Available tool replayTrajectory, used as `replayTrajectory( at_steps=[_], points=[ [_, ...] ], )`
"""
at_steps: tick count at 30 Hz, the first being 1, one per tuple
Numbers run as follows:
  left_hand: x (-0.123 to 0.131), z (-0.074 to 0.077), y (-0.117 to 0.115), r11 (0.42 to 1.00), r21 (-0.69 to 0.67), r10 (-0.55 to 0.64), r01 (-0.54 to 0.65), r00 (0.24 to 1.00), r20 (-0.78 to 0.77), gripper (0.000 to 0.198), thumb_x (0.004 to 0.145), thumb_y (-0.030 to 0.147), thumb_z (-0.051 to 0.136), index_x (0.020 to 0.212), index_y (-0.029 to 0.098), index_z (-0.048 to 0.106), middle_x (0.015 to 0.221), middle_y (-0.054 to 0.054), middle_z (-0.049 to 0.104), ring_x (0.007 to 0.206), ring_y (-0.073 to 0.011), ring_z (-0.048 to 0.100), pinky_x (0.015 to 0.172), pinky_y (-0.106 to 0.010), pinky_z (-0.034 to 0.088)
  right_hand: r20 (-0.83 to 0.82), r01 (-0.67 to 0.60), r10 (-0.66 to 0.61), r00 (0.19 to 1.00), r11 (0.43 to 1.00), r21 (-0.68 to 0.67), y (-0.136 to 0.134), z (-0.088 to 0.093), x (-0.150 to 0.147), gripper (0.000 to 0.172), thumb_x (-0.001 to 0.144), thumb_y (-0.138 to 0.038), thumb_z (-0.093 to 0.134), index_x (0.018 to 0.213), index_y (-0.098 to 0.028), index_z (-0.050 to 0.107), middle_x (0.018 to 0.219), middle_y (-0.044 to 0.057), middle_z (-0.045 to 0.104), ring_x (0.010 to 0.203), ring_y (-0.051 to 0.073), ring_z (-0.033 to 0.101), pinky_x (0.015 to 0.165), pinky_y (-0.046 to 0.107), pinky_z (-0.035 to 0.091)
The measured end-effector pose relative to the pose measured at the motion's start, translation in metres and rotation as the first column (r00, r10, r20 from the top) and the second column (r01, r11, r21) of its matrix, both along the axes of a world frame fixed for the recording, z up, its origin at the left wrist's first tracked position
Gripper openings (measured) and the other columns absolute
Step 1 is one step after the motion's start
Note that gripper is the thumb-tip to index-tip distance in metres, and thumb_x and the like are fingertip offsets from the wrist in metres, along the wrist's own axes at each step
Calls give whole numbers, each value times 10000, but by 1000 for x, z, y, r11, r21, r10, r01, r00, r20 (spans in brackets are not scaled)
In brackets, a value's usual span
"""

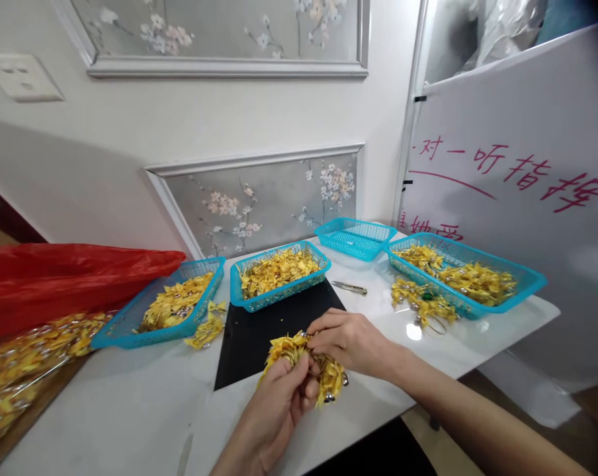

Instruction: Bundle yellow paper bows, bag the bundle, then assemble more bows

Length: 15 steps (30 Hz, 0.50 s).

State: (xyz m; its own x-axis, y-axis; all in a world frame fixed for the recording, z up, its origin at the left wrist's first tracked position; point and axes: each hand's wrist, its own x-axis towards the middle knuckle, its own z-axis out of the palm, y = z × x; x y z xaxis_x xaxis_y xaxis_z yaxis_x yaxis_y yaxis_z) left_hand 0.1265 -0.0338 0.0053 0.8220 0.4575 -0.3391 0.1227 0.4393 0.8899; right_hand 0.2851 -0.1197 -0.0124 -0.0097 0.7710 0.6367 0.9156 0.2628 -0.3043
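My left hand (274, 406) and my right hand (351, 340) meet over the front edge of a black mat (259, 330). Both are closed on a bunch of yellow ribbon bows (329, 380) with small silver bells. The left hand cups the bunch from below, and the right hand's fingers pinch into its top. The bunch sits just above the white table (130, 410).
Three blue baskets (279, 271) hold yellow bows; a fourth blue basket (354, 237) stands at the back without any. Small scissors (349, 287) lie behind the mat. A loose heap of bows (421, 301) lies right. A red plastic bag (55, 277) and a clear bag of bows (16, 370) lie left.
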Motion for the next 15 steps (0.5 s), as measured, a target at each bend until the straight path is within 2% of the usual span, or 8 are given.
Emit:
replayTrajectory(
  at_steps=[2,5,7,9,12,15],
  points=[
    [0,2,0,999,50,-13,14,1000,-23,402,630,462,791,695,144,555,578,42,519,507,-51,405,490,-169,329,26,-11,12,1000,999,-43,-5,12,-2,265,864,-128,572,1087,-227,678,1242,50,610,1088,183,554,934,326,470],
    [-1,4,-1,989,133,-52,60,996,-67,383,663,469,759,718,147,559,564,50,512,495,-59,380,491,-195,291,162,-95,130,978,974,-205,-10,35,-7,436,838,-95,553,1225,-293,583,1429,34,443,1283,226,391,1009,402,393],
    [-2,6,-2,977,186,-86,103,992,-96,356,702,462,726,713,154,548,512,64,481,476,-67,351,487,-215,255,245,-145,223,943,943,-300,-9,48,-9,427,845,-83,525,1219,-286,569,1389,27,483,1290,215,375,1007,393,366],
    [-3,7,-2,962,235,-110,137,986,-121,341,731,452,695,677,169,512,473,75,450,462,-73,329,481,-233,218,285,-176,274,918,929,-327,-5,55,-7,365,849,-77,516,1163,-251,585,1292,24,562,1260,190,403,987,364,350],
    [-5,6,0,940,281,-152,191,976,-154,334,752,420,664,631,186,458,460,79,425,460,-77,313,482,-252,188,303,-216,322,897,917,-335,1,58,-4,294,862,-97,519,1114,-227,593,1212,14,613,1212,168,444,946,342,338],
    [-5,4,4,924,293,-201,245,964,-173,329,778,425,620,636,191,438,488,74,427,472,-78,311,489,-257,181,297,-236,340,893,912,-336,3,54,-1,291,890,-118,498,1153,-216,577,1202,25,627,1194,171,461,926,343,330]
  ],
)
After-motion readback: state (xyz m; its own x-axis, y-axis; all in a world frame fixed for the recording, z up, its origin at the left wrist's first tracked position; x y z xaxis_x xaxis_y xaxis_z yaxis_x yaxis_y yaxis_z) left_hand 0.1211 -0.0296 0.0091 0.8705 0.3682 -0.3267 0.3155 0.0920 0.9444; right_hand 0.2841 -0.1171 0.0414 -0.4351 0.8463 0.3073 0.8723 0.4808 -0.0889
